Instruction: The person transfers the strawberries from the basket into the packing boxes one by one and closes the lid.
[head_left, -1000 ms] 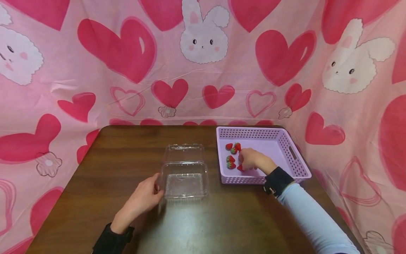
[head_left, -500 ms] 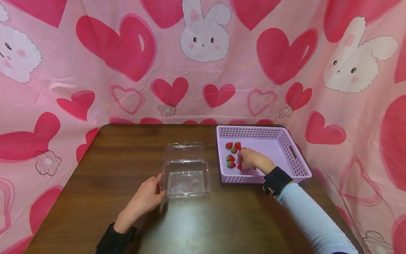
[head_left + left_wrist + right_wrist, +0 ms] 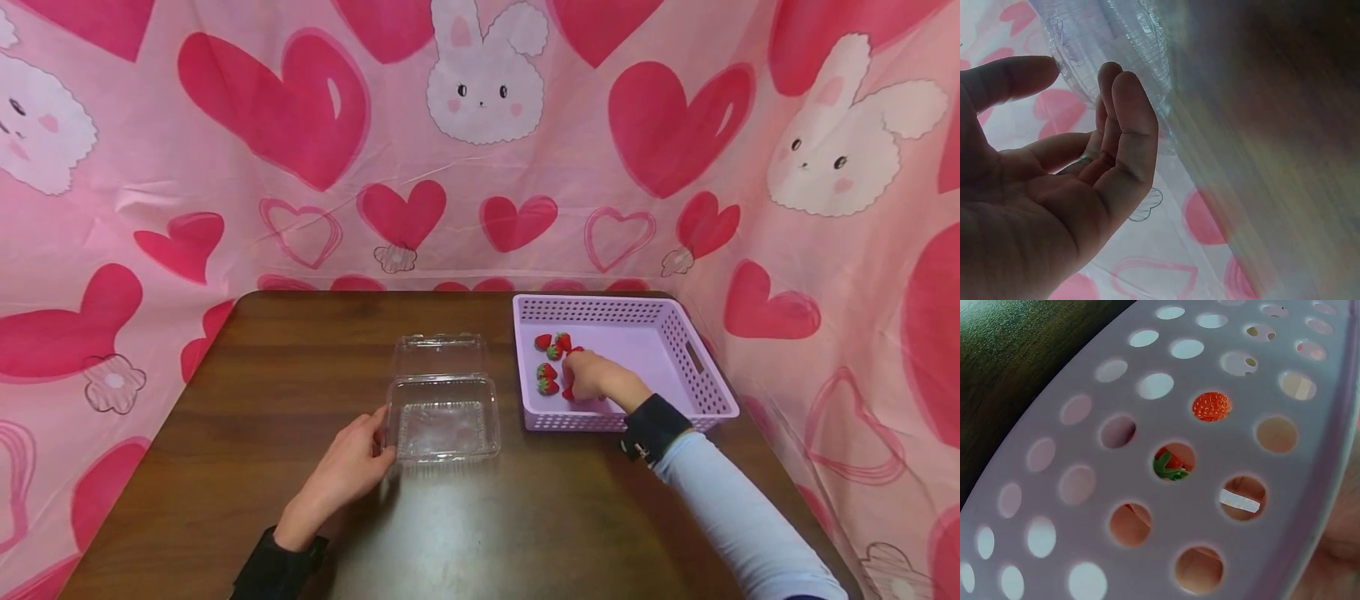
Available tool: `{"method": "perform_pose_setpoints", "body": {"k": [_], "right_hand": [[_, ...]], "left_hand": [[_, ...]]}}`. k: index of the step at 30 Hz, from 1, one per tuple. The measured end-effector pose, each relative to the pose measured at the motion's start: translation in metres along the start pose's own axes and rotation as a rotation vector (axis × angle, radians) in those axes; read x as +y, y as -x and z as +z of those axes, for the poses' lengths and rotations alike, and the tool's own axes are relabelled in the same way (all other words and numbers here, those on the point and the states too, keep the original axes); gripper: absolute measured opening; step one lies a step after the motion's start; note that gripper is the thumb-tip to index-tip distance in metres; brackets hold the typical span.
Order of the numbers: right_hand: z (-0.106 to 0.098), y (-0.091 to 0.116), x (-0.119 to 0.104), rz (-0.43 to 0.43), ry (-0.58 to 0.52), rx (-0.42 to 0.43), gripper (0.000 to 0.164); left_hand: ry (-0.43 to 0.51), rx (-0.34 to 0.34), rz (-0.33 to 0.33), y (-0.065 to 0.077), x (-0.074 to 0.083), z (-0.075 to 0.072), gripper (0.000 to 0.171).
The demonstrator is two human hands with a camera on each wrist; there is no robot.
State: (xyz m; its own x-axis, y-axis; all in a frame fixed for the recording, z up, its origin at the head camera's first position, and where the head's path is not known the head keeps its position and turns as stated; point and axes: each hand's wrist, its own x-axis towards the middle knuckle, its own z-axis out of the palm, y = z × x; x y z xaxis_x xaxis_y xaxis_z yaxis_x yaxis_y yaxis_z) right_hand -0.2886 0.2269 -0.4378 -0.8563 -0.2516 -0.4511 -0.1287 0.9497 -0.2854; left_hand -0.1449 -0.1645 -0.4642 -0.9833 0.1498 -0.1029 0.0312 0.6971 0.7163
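A clear plastic clamshell container (image 3: 442, 432) stands on the table with its lid flipped back. My left hand (image 3: 347, 460) is at the container's left side, thumb near its front corner; in the left wrist view the thumb and loosely bent fingers (image 3: 1135, 106) stand apart beside the clear wall. Inside a lilac basket (image 3: 637, 346), my right hand (image 3: 596, 375) reaches down over strawberries (image 3: 548, 387), fingertips among them. Through holes in the basket wall (image 3: 1110, 400), the right wrist view shows a strawberry (image 3: 1212, 406) and parts of fingers. I cannot tell whether those fingers pinch one.
The brown wooden table (image 3: 285, 375) carries both containers, the basket at its right edge. A pink curtain (image 3: 480, 175) with hearts and rabbits hangs behind and along the sides. The basket's perforated walls rise around the right hand.
The clamshell container and my left hand have shifted slightly right. My right hand has stayed over the strawberries in the basket with little movement.
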Motion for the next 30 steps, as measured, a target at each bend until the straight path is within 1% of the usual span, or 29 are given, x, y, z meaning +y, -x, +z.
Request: {"method": "perform_pose_setpoints", "body": {"k": [4,9,11,18,23,30], "right_hand": [[0.0005,0.0001,-0.0006,0.01,-0.002,-0.002,0.018],[0.0007,0.001,-0.0014,0.005,-0.008,-0.005,0.02],[0.0004,0.0017,-0.0017,-0.002,-0.003,-0.002,0.019],[-0.0012,0.0033,-0.0011,-0.049,0.035,0.024,0.017],[-0.004,0.0031,-0.0028,-0.048,0.033,0.046,0.019],[-0.0076,0.0063,-0.0073,-0.075,0.051,0.071,0.021]], "left_hand": [[-0.004,0.005,-0.011,-0.0014,-0.0002,0.0012,0.071],[-0.009,0.008,0.022,-0.0027,0.0007,0.0007,0.069],[-0.009,0.009,0.025,-0.0024,0.0013,0.0005,0.069],[0.001,0.002,0.02,-0.0026,0.002,0.002,0.07],[-0.013,-0.003,0.027,-0.0032,0.002,0.0024,0.07],[-0.013,-0.015,0.018,-0.0034,0.0028,0.0022,0.071]]}}
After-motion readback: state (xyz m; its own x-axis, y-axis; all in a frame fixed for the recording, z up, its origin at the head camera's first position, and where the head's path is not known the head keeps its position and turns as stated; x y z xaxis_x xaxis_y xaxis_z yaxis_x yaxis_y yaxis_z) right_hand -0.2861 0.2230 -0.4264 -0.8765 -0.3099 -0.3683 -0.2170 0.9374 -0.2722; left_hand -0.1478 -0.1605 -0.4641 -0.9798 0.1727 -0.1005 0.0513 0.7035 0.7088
